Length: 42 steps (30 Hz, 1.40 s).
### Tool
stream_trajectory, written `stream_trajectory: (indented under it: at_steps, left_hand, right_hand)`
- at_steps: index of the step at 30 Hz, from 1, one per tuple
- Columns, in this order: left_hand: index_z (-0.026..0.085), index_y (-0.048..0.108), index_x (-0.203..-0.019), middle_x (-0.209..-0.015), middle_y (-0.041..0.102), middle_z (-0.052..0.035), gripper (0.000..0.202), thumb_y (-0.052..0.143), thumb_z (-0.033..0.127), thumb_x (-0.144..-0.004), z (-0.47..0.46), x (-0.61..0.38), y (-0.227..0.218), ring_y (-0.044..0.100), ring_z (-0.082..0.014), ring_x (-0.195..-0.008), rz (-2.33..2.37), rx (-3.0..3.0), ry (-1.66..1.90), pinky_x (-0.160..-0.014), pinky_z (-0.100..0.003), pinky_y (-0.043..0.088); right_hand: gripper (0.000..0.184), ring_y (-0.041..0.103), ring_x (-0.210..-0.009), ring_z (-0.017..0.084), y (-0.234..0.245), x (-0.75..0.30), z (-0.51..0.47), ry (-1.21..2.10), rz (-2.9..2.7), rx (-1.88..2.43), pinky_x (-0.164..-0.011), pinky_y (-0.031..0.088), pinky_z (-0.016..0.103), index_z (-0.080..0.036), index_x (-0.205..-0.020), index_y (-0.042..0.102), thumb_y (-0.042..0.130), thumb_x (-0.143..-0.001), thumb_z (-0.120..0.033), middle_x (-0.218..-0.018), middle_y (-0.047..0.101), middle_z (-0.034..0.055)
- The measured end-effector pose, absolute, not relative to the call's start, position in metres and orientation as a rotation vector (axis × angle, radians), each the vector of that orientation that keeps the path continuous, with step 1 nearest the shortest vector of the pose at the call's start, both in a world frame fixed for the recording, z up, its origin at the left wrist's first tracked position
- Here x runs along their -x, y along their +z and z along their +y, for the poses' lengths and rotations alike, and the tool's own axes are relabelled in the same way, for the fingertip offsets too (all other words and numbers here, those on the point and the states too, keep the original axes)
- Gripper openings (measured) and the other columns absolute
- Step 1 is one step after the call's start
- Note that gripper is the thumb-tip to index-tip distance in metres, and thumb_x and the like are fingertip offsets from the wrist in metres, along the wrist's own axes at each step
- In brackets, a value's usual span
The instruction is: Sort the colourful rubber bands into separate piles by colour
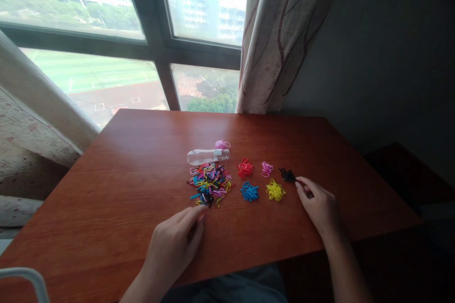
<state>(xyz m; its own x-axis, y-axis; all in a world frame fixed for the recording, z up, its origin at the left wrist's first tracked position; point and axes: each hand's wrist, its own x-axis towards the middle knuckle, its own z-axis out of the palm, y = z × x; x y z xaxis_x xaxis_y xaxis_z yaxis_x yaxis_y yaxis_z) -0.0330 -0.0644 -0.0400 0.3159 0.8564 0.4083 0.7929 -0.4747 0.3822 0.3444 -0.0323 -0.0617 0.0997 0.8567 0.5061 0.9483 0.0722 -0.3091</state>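
A mixed pile of small coloured rubber bands (212, 181) lies on the wooden table. My left hand (177, 236) is at its near edge, fingers curled and thumb close to the index finger, beside some black bands; whatever is between the fingertips is too small to make out. To the right are separate heaps of red bands (245, 168), blue bands (249, 191), pink bands (267, 169), yellow bands (275, 190) and black bands (286, 174). My right hand (320, 203) is pinched at the black heap's right edge, with a black rubber band at its fingertips.
Behind the mixed pile a clear plastic bottle (204, 156) lies on its side, with a pink object (222, 144) just beyond it. The table (117, 189) reaches to a window and a curtain (273, 33). A pale curved bar (26, 272) stands at the lower left.
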Motion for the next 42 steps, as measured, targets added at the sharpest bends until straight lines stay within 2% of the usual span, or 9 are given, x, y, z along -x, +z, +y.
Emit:
stream_trajectory:
  at_steps: [6,14,20,24,28,33,42]
  left_hand:
    - [0.022,0.065,-0.103,-0.089,0.076,-0.0013,0.02,0.047,0.022,-0.093,-0.064,0.034,-0.04,0.073,-0.0169,-0.073,1.536,-2.446,0.864,-0.061,-0.024,0.053]
    - [0.022,0.065,-0.103,-0.091,0.077,-0.0014,0.02,0.048,0.022,-0.092,-0.064,0.033,-0.04,0.074,-0.017,-0.075,1.534,-2.421,0.859,-0.063,-0.024,0.054]
    - [0.022,0.065,-0.103,-0.09,0.077,-0.0012,0.02,0.048,0.022,-0.092,-0.063,0.033,-0.041,0.074,-0.0167,-0.075,1.526,-2.414,0.883,-0.063,-0.024,0.054]
    - [0.022,0.065,-0.103,-0.092,0.077,-0.0014,0.021,0.048,0.022,-0.091,-0.063,0.033,-0.041,0.074,-0.017,-0.077,1.521,-2.401,0.903,-0.065,-0.024,0.055]
    - [0.023,0.065,-0.103,-0.092,0.077,-0.0012,0.021,0.048,0.022,-0.091,-0.064,0.033,-0.04,0.074,-0.0172,-0.077,1.523,-2.389,0.9,-0.064,-0.024,0.055]
    - [0.023,0.065,-0.101,-0.091,0.077,-0.0009,0.02,0.047,0.022,-0.092,-0.064,0.033,-0.041,0.074,-0.017,-0.076,1.561,-2.377,0.885,-0.064,-0.024,0.055]
    - [0.024,0.065,-0.1,-0.091,0.076,-0.0011,0.02,0.047,0.024,-0.093,-0.063,0.033,-0.04,0.073,-0.0169,-0.077,1.646,-2.329,0.779,-0.066,-0.024,0.053]
  right_hand:
    - [0.029,0.062,-0.059,0.015,-0.045,-0.348,-0.014,-0.16,-1.821,1.759,-0.061,0.044,0.026,-0.019,-0.098,0.073,0.051,-0.092,-0.038,-0.07,0.068,0.0022]
    - [0.022,0.067,-0.069,0.017,-0.012,-0.366,0.025,0.236,-2.149,1.839,-0.062,0.045,0.026,-0.025,-0.094,0.074,0.055,-0.087,-0.032,-0.08,0.074,0.001]
    - [0.02,0.07,-0.074,0.017,-0.004,-0.363,0.038,0.394,-2.26,1.875,-0.064,0.046,0.024,-0.029,-0.095,0.075,0.058,-0.084,-0.027,-0.085,0.075,-0.0015]
    - [0.023,0.071,-0.084,0.019,-0.002,-0.363,0.039,0.368,-2.255,1.861,-0.071,0.049,0.026,-0.029,-0.099,0.075,0.056,-0.085,-0.027,-0.095,0.076,0.0]
    - [0.024,0.071,-0.083,0.022,0.002,-0.359,0.034,0.245,-2.19,1.892,-0.071,0.05,0.029,-0.028,-0.101,0.074,0.053,-0.088,-0.03,-0.093,0.076,0.0007]
    - [0.023,0.069,-0.076,0.019,0.007,-0.326,0.013,0.236,-2.108,1.715,-0.069,0.049,0.028,-0.025,-0.1,0.072,0.051,-0.09,-0.028,-0.092,0.075,0.0013]
    - [0.021,0.069,-0.077,0.017,-0.019,-0.217,-0.044,0.582,-1.99,1.423,-0.073,0.05,0.025,-0.023,-0.097,0.07,0.05,-0.092,-0.021,-0.091,0.075,0.0018]
